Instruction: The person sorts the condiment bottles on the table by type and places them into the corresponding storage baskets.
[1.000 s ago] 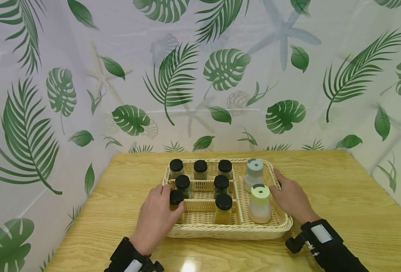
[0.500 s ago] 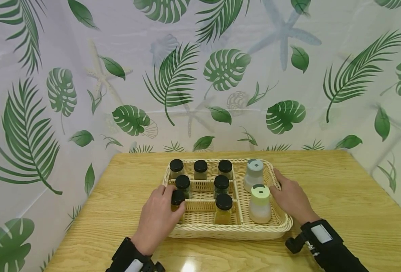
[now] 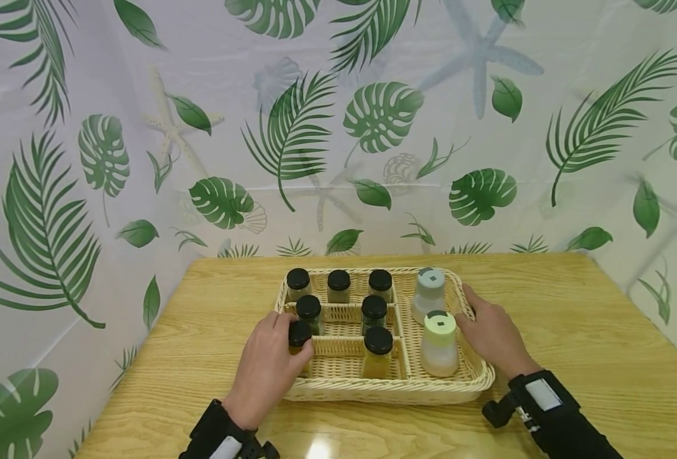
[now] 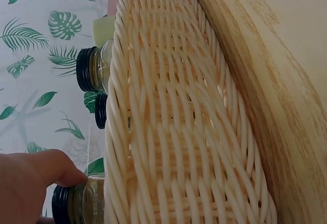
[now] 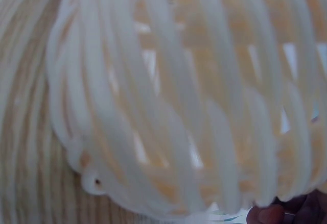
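Observation:
My left hand (image 3: 271, 366) pinches a small glass spice jar (image 4: 94, 201) with a black lid, between thumb and fingers, at the front left corner of a woven basket (image 3: 384, 385). The jar's lower part is hidden by the hand and the basket wall. At the opposite side, my right hand (image 3: 495, 335) grips the basket's right rim, its fingertips partly out of sight. In the front compartment's right end stands another spice jar (image 3: 377, 354) with yellowish contents. The right wrist view is filled by the blurred weave, with fingers (image 5: 271, 215) at its bottom edge.
Two jars, including one black-lidded jar (image 3: 308, 313), stand in the middle compartment. Three more, one a black-lidded jar (image 3: 338, 285), line the back. The right compartment holds a grey-capped shaker (image 3: 428, 296) and a yellow-capped shaker (image 3: 438, 344). A wooden table (image 3: 201, 299) meets a leaf-print cloth (image 3: 373, 217).
The left hand and its jar have shifted slightly to the right since a second ago. The right hand and the basket stay where they were.

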Available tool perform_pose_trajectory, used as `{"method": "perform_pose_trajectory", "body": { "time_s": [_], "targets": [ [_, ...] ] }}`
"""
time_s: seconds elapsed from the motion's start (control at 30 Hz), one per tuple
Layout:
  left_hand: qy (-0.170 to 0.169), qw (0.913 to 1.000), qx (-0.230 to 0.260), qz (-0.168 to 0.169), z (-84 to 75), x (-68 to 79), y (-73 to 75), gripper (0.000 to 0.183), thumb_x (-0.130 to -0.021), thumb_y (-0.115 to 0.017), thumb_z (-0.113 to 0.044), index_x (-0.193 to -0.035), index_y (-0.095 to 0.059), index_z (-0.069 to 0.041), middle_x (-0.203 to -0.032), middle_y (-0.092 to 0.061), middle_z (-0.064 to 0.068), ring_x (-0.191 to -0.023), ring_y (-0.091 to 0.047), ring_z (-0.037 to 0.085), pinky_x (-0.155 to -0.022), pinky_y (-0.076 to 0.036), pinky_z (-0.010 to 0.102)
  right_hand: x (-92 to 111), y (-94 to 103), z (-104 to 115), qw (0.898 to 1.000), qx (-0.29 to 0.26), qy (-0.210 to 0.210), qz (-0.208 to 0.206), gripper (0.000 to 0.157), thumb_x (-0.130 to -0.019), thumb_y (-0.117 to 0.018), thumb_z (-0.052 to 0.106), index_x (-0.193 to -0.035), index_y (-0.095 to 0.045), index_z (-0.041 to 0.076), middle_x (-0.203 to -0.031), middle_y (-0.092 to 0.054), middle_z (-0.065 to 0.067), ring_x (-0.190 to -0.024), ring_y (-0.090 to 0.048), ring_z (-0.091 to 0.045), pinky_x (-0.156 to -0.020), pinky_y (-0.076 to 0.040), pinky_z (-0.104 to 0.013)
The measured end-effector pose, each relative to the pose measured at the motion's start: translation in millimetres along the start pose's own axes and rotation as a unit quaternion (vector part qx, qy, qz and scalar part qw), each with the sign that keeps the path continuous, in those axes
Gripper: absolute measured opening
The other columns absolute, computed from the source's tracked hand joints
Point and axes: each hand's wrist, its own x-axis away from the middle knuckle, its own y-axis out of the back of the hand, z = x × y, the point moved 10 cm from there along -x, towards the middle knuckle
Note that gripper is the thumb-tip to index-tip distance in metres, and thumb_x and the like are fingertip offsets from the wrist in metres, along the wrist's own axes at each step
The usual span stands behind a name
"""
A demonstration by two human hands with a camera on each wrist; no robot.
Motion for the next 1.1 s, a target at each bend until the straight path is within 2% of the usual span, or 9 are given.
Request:
{"method": "perform_pose_trajectory", "body": {
  "time_s": [0.23,0.5,0.87,1.1],
  "targets": [
    [0.002,1.0,0.006,-0.004,0.0,-0.7,1.1,0.033,-0.084,-0.076,-0.024,-0.106,-0.066,0.0,-0.091,-0.062,0.007,-0.08,-0.058,0.017,-0.068,-0.052,0.032,0.0,0.5,-0.1,1.0,0.001,-0.001,0.0,0.067,-0.104,-0.045,0.026,-0.161,-0.016,0.004,-0.062,-0.045,-0.004,-0.046,-0.039,-0.014,-0.047,-0.035,-0.03],
    [0.012,0.9997,-0.001,0.023,1.4,-1.1,-1.5,0.039,-0.087,-0.075,-0.028,-0.115,-0.066,-0.002,-0.093,-0.06,0.007,-0.082,-0.058,0.019,-0.069,-0.053,0.033,0.0,0.5,-0.5,1.0,0.001,-0.004,0.0,0.068,-0.104,-0.046,0.025,-0.161,-0.016,0.004,-0.065,-0.047,-0.005,-0.047,-0.039,-0.014,-0.047,-0.035,-0.031],
    [-0.017,0.9998,0.001,0.009,-3.0,1.8,1.7,0.038,-0.087,-0.077,-0.026,-0.116,-0.068,-0.003,-0.091,-0.058,0.005,-0.08,-0.056,0.017,-0.069,-0.053,0.032,-0.1,0.9,-0.8,1.0,0.0,-0.005,-0.003,0.067,-0.104,-0.046,0.025,-0.161,-0.016,0.004,-0.067,-0.05,-0.006,-0.049,-0.041,-0.015,-0.049,-0.036,-0.031],
    [0.006,0.9994,0.006,0.033,1.7,1.0,-0.9,0.039,-0.087,-0.077,-0.025,-0.118,-0.066,-0.003,-0.094,-0.059,0.007,-0.083,-0.058,0.019,-0.068,-0.055,0.032,0.4,0.6,-0.1,1.0,0.0,-0.002,-0.002,0.067,-0.104,-0.045,0.025,-0.161,-0.016,0.003,-0.067,-0.049,-0.006,-0.049,-0.04,-0.015,-0.049,-0.035,-0.031]
  ]
}}
